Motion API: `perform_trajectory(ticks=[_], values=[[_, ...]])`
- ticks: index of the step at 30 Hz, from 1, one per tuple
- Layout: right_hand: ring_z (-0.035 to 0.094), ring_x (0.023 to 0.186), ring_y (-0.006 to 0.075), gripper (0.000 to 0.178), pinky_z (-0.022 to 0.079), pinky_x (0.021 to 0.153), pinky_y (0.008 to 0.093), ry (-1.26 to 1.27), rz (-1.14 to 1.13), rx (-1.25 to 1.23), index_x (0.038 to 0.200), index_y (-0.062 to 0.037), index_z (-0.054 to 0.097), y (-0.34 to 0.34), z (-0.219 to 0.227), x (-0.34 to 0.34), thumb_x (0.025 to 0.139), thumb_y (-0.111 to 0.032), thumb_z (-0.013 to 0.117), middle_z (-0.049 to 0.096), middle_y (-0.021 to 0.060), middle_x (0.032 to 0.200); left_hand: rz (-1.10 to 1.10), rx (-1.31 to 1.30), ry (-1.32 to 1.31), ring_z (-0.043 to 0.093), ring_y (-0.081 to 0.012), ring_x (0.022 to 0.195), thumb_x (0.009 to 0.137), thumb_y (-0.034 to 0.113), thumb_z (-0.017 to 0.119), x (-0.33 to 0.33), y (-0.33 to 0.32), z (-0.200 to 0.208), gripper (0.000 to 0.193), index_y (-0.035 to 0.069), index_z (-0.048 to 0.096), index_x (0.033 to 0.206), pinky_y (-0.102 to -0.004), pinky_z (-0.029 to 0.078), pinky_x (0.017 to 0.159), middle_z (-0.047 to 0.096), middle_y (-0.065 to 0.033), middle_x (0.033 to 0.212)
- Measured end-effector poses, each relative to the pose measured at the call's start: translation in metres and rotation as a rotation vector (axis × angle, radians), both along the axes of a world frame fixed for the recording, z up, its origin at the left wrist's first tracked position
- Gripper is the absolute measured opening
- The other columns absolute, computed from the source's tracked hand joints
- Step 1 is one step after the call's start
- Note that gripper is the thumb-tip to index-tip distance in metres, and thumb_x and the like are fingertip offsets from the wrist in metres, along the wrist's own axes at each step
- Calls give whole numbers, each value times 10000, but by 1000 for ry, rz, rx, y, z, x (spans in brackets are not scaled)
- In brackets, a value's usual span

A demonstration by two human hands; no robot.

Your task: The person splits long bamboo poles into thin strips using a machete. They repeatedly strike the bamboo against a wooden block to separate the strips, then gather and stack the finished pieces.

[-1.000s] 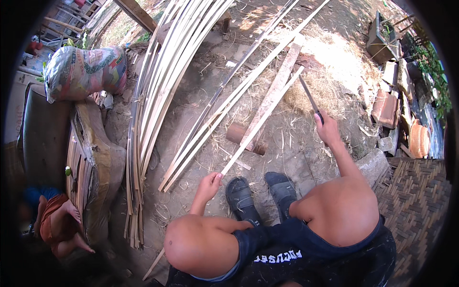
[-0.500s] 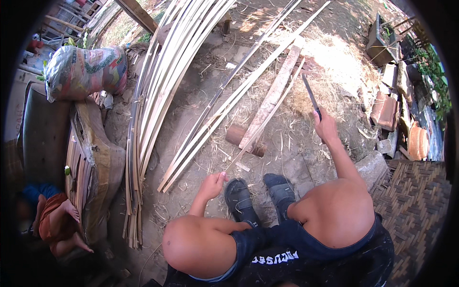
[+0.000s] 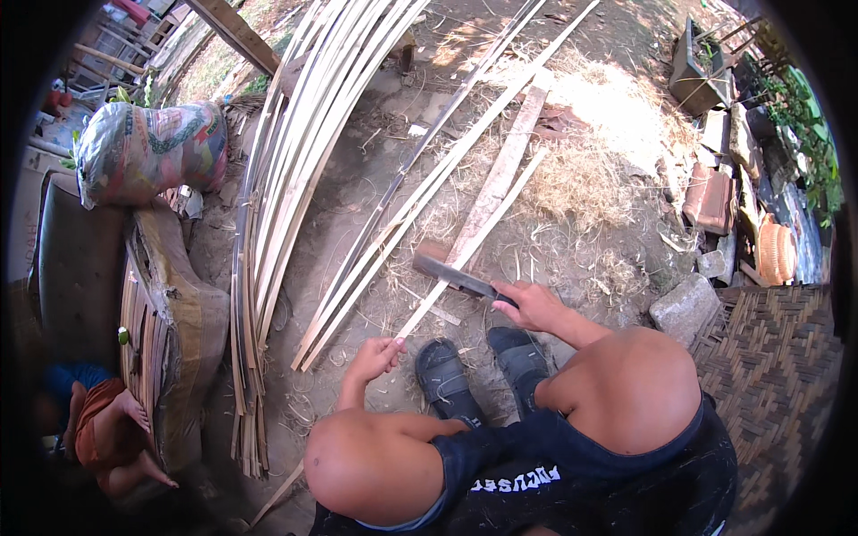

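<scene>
My left hand (image 3: 375,359) is closed on the near end of a pale bamboo strip (image 3: 494,217), which slants away up and to the right. In my right hand (image 3: 534,308) is a long dark-bladed knife (image 3: 458,276), gripped by its handle. Its blade lies across the strip, pointing left. Under the strip runs a flat, worn wooden board (image 3: 508,174), its near end resting on a short wooden block (image 3: 433,252) that the blade partly hides.
Long bamboo strips (image 3: 304,152) lie left of the board, with loose ones (image 3: 420,201) between. Curly shavings (image 3: 581,188) cover the ground. A woven mat (image 3: 760,375) and a stone (image 3: 686,313) are at right. A stuffed sack (image 3: 152,152) and another person's legs (image 3: 121,415) are at left.
My right hand has swung the knife down and left, from raised at the right to across the strip. The strip's near end has shifted slightly down and left with my left hand.
</scene>
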State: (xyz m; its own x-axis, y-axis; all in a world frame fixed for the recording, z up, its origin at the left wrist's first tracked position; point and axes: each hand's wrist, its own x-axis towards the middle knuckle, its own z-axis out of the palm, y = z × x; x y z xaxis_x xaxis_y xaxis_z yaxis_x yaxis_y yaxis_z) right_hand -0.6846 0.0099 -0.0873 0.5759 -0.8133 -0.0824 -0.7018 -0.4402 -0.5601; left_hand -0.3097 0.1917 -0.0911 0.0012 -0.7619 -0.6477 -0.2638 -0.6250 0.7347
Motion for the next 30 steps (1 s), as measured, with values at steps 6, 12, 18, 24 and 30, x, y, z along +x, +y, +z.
perform_trajectory(ticks=[6,12,18,24,30], values=[[682,780,441,425,563,661,513,-43,-228,112,1263,-145,634,-29,-3,-19,980,-457,578,699,210,920,68,283,28,505,-84,517,1037,409,549,55,71,-15,473,1,699,851,-257,421,505,550,-2,585],[693,799,445,430,563,736,507,-47,-65,52,1279,-102,627,-7,-1,6,990,-417,577,704,234,843,66,29,-29,512,-81,531,1046,384,538,19,33,-13,439,-10,692,930,-249,411,503,592,-16,618],[694,821,433,457,558,742,506,-83,-2,80,1282,-58,607,-20,-3,0,982,-402,590,709,245,881,123,7,23,497,-69,542,1046,314,553,-2,24,1,361,-4,682,934,-244,386,502,578,-6,615],[697,841,417,419,551,758,485,46,-506,77,1274,-76,622,-77,1,-53,997,-385,572,703,228,849,129,40,10,472,-67,528,1039,294,556,36,74,-4,335,3,676,924,-249,387,506,589,-10,640],[692,845,435,427,553,773,495,-38,-147,142,1306,-87,602,-14,16,-4,1002,-385,566,710,227,935,39,-92,-222,650,-230,643,1016,273,552,5,29,-11,294,2,660,981,-369,494,586,652,-125,697]])
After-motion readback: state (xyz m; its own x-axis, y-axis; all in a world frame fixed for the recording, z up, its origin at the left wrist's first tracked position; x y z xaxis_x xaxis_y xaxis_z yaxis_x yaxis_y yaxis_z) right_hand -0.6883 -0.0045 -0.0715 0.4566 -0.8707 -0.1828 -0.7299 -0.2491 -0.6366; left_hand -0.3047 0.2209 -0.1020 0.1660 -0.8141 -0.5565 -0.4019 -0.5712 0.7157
